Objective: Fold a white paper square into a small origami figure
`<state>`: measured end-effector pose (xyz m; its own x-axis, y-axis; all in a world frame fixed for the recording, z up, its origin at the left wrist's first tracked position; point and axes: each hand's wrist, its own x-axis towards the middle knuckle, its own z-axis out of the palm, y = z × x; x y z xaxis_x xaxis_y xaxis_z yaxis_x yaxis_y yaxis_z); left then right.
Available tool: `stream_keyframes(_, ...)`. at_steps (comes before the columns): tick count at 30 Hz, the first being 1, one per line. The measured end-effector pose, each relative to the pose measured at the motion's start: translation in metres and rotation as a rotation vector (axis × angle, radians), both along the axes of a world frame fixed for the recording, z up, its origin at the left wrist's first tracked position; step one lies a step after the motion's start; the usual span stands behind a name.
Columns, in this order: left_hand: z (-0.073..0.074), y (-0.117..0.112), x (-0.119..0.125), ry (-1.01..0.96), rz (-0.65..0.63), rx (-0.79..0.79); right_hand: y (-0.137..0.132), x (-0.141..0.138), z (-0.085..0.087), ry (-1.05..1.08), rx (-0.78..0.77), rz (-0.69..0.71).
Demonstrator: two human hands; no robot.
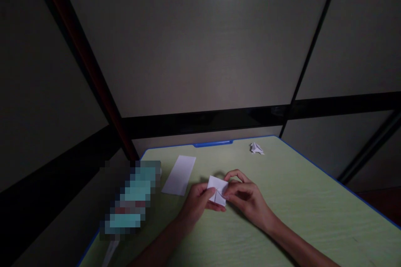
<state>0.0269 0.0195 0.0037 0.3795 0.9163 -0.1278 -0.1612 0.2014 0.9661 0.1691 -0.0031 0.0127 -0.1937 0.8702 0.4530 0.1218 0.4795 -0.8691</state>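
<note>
A small square of folded white paper [214,182] is held up above the table, with crease lines meeting near its middle. My left hand [198,201] grips it from the left, thumb on top and fingers underneath. From the right, my right hand [246,196] pinches the paper's right edge between thumb and fingertips. The underside of the paper is hidden.
The pale green table [300,192] has a blue edge and a blue tray strip [213,144] at the back. A white paper sheet [179,175] lies left of my hands. A folded paper figure [256,148] sits at the back right. A pixelated, turquoise object [134,196] stands at the left.
</note>
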Motion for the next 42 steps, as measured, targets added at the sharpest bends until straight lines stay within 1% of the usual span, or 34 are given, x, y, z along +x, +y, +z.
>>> stream_keyframes(3, -0.0011, 0.0003, -0.0008, -0.048, -0.014, 0.001, -0.0014, -0.0001, 0.0005, -0.025, 0.029, -0.019)
stream_keyframes(6, -0.0009, 0.0002, -0.0014, -0.079, -0.03, 0.004, -0.0019, -0.0005, 0.0, -0.032, 0.024, -0.029)
stream_keyframes(9, 0.0004, -0.0002, -0.0015, -0.041, -0.052, 0.016, -0.002, -0.0008, -0.0007, -0.046, 0.015, -0.027)
stream_keyframes(13, 0.0014, -0.0007, -0.0008, 0.022, -0.029, 0.04, -0.0032, -0.0018, -0.0002, -0.062, 0.016, -0.016)
stream_keyframes(15, 0.002, -0.0007, -0.0005, 0.012, -0.016, 0.05, -0.004, -0.0026, 0.0008, -0.039, -0.022, -0.006)
stream_keyframes(18, 0.0029, -0.0006, 0.0001, 0.001, 0.041, 0.061, -0.0037, -0.0037, 0.0016, 0.063, -0.129, 0.018)
stream_keyframes(20, 0.0028, -0.0007, 0.0006, 0.002, 0.073, 0.084, -0.0019, -0.0042, 0.0009, 0.111, -0.173, 0.013)
stream_keyframes(24, 0.0009, -0.0009, 0.0016, 0.031, 0.071, 0.153, 0.0029, -0.005, -0.0022, 0.118, -0.23, -0.003)
stream_keyframes(27, 0.0, -0.0008, 0.0019, 0.056, 0.087, 0.155, 0.0045, -0.0057, -0.0034, 0.123, -0.268, 0.006)
stream_keyframes(30, 0.0007, -0.0007, 0.002, 0.061, 0.106, 0.128, 0.0048, -0.0062, -0.0034, 0.128, -0.265, 0.006)
stream_keyframes(35, 0.0019, -0.0008, 0.0027, 0.065, 0.107, 0.107, 0.0043, -0.0062, -0.0025, 0.086, -0.217, 0.013)
stream_keyframes(42, -0.0007, 0.0003, 0.0032, 0.083, 0.121, 0.094, 0.0027, -0.0062, -0.0023, 0.06, -0.169, 0.024)
